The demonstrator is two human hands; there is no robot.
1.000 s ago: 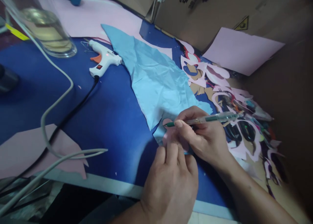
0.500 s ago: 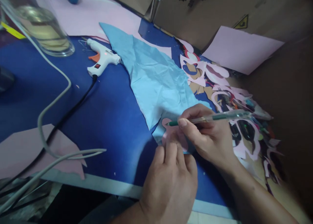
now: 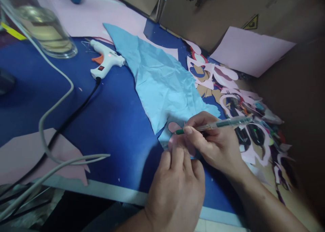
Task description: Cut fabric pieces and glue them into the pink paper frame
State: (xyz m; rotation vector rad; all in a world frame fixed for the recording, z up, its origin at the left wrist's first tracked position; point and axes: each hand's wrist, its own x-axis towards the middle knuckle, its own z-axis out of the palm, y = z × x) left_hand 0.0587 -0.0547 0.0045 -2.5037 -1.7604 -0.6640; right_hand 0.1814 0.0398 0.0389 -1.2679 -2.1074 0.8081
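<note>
Cardboard boxes [image 3: 215, 19] stand behind a blue table [image 3: 114, 123], where a crumpled blue cloth [image 3: 162, 79] lies spread. At the blue cloth's near end, just right of its pointed corner, a pink shape [image 3: 174, 142] rests on a small blue scrap [image 3: 164, 136]. The left hand [image 3: 177, 188] has its fingers bunched over the pink shape; whether they pinch or only press, I cannot tell. The right hand [image 3: 218, 144] grasps a pen [image 3: 218, 123] between thumb and fingers, its tip at the notch in the pink shape's outline. Doing this well probably means steady left-hand pressure, the tip hugging the edge, and light strokes so nothing puckers. The pen lies low, its long axis gently slanted: tip leftward near the blue cloth's corner, back end off to the blue cloth's right. The pink shape's rounded end faces the blue cloth.
</note>
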